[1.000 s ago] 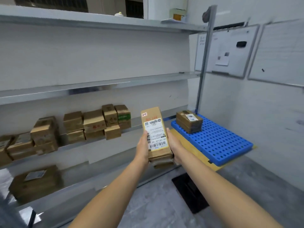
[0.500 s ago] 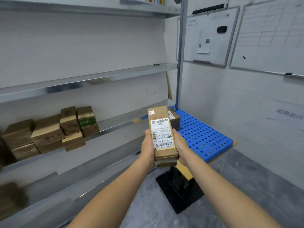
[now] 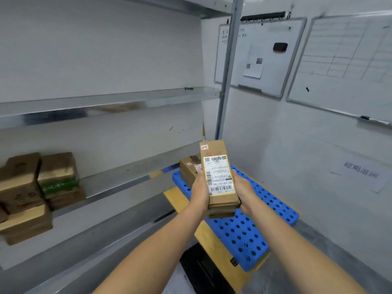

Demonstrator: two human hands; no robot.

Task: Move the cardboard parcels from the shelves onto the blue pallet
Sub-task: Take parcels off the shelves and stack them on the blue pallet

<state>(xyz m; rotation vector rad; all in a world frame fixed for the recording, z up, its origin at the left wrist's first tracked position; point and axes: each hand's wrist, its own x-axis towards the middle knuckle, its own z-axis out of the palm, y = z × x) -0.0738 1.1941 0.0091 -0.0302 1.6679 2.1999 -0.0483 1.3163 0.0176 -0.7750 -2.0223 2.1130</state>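
A stack of long cardboard parcels (image 3: 219,179), the top one bearing a white shipping label, is clamped between my left hand (image 3: 199,187) and my right hand (image 3: 244,189). I hold it in the air above the near half of the blue pallet (image 3: 244,232). Other parcels (image 3: 189,168) lie stacked at the pallet's far corner, partly hidden behind the held stack. Several more cardboard parcels (image 3: 40,189) stand on the metal shelf (image 3: 127,177) at the left.
A shelf upright (image 3: 228,66) rises just behind the pallet. Two whiteboards (image 3: 261,54) hang on the right wall. The pallet rests on a yellowish board (image 3: 212,240) above a black base (image 3: 201,270) on the grey floor.
The view has swung to the right and closer to the pallet. The held stack now hangs over the pallet rather than in front of the shelves.
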